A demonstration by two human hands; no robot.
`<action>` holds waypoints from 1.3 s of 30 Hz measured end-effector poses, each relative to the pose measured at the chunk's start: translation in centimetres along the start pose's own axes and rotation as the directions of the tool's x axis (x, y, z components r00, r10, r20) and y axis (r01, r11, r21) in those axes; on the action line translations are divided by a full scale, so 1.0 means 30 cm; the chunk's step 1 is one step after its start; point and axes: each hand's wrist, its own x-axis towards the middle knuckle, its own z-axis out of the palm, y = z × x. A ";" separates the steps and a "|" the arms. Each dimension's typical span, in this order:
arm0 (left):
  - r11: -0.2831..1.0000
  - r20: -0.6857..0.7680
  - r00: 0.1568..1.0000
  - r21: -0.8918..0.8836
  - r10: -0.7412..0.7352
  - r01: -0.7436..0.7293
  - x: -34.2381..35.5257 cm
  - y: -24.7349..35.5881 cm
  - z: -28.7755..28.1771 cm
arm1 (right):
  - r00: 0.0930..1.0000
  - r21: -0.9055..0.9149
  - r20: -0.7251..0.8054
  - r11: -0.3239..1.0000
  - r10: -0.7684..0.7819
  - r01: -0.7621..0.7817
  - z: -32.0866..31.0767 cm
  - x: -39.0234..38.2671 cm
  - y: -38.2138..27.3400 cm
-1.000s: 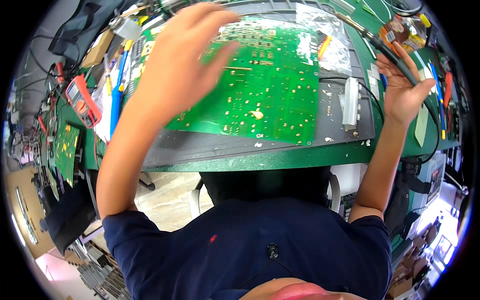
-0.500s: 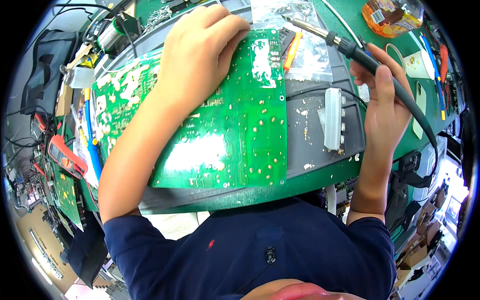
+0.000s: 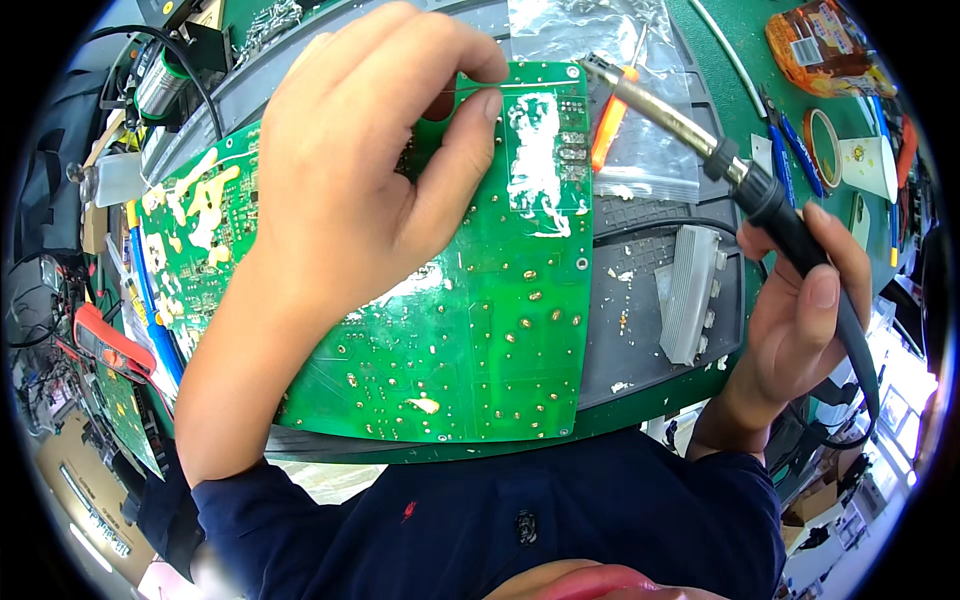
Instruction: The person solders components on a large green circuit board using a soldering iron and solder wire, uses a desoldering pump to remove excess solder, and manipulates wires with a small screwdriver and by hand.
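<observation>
A large green circuit board (image 3: 500, 330) lies solder side up on the bench, with several white smears near its far right corner. My left hand (image 3: 350, 170) is over the board, its thumb and forefinger pinching a thin silvery solder wire (image 3: 540, 84). That wire runs rightward along the board's far edge. On the right, my right hand (image 3: 810, 310) holds a soldering iron (image 3: 775, 205) by its black handle. Its metal tip points far left, beside the board's far right corner; whether they touch, I cannot tell.
An orange-handled screwdriver (image 3: 610, 125) rests on a clear plastic bag (image 3: 660, 160). Right of the board is a ribbed grey heatsink (image 3: 692, 295) on a grey mat (image 3: 630, 385). Blue-handled pliers (image 3: 795, 150), a tape roll (image 3: 823, 145), a solder spool (image 3: 162, 90) and a red multimeter (image 3: 112, 342) surround it.
The soldering iron's tip has come to the board's far right corner as my right hand lowered. My left thumb and forefinger now show the wire between them. The whole view has shifted.
</observation>
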 end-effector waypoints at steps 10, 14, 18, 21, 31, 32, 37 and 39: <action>0.997 -0.005 0.998 -0.051 0.062 -0.062 0.024 0.015 -0.013 | 0.999 -0.070 0.043 0.997 0.018 -0.015 -0.010 -0.022 -0.025; 0.987 -0.060 0.989 -0.077 0.136 -0.141 -0.009 -0.028 0.006 | 1.000 -0.115 0.007 0.993 0.003 -0.002 -0.004 -0.021 -0.012; 0.990 -0.050 0.991 -0.053 0.127 -0.129 -0.012 -0.023 -0.002 | 0.999 -0.095 -0.038 0.995 0.034 -0.038 -0.010 -0.013 -0.013; 0.989 -0.070 0.989 -0.048 0.134 -0.137 -0.004 -0.011 -0.005 | 0.999 -0.073 -0.029 0.997 0.025 -0.027 -0.021 0.007 -0.016; 0.990 -0.114 0.985 -0.022 0.133 -0.137 0.006 0.012 -0.011 | 0.997 0.012 0.066 0.999 -0.034 0.033 -0.029 0.065 -0.016; 0.991 -0.115 0.985 -0.013 0.128 -0.130 0.006 0.017 -0.014 | 0.997 0.010 0.068 0.999 -0.035 0.035 -0.027 0.064 -0.016; 0.982 -0.147 0.978 -0.095 0.150 -0.165 0.015 0.003 -0.006 | 0.995 0.009 0.090 1.000 -0.031 0.030 -0.031 0.054 -0.022; 0.968 -0.157 0.972 -0.155 0.173 -0.197 0.013 -0.013 -0.003 | 0.994 0.020 0.109 0.999 -0.034 0.032 -0.036 0.051 -0.021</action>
